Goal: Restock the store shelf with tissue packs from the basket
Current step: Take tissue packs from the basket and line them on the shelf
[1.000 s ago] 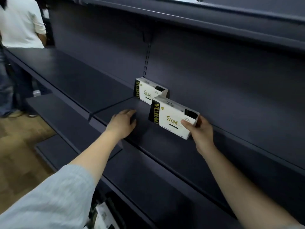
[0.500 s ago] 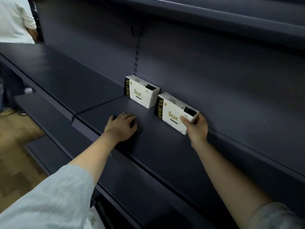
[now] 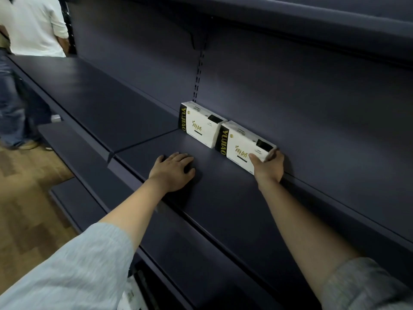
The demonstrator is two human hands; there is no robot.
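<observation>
shelving of dark metal fills the view, and the middle shelf (image 3: 223,198) carries the work. a person in a white top (image 3: 35,25) is seen at far left, well apart from it all.

since a second ago the second tissue pack (image 3: 243,147) has been carried back and down — it was held forward and clear of the board then, and it is now set at the rear of the shelf against the back panel, just beside the first tissue pack (image 3: 200,126), the two apparently touching at their near corners. from this it is judged that the placing is all but done and only the letting go is left; most of the shelf is still to be filled, and the basket is not clearly seen.

both packs stand on a long edge, printed white face turned outward to the aisle, long axis running along the shelf, the black band with its lettering at the left end.

the right hand (image 3: 269,167) is curled round the right end of the second pack, thumb on the front face — a pinching grip. the left hand (image 3: 172,173) is laid on the shelf with its fingers only loosely bent, nothing held.
</observation>
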